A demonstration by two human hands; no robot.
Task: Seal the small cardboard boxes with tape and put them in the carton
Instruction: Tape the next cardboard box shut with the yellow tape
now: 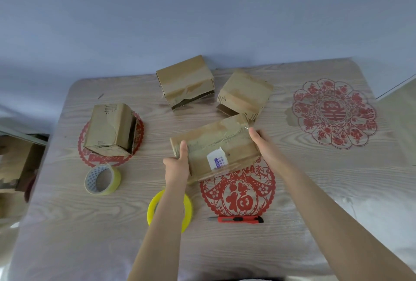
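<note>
A long flat cardboard box (213,145) with a white label sits at the table's middle, held between both hands. My left hand (176,165) grips its left end, thumb lying on the top face. My right hand (262,143) holds its right end, fingers behind the box. Three more small cardboard boxes lie on the table: one at the left (110,129), one at the back middle (185,81), one at the back right (244,94) with an open side. A clear tape roll (102,179) lies at the left. A yellow tape roll (170,211) sits partly under my left forearm.
A red utility knife (238,219) lies near the front, right of the yellow roll. The wood-grain table (292,190) bears red paper-cut decorations. A brown carton (15,163) shows past the table's left edge. A wall rises behind the table.
</note>
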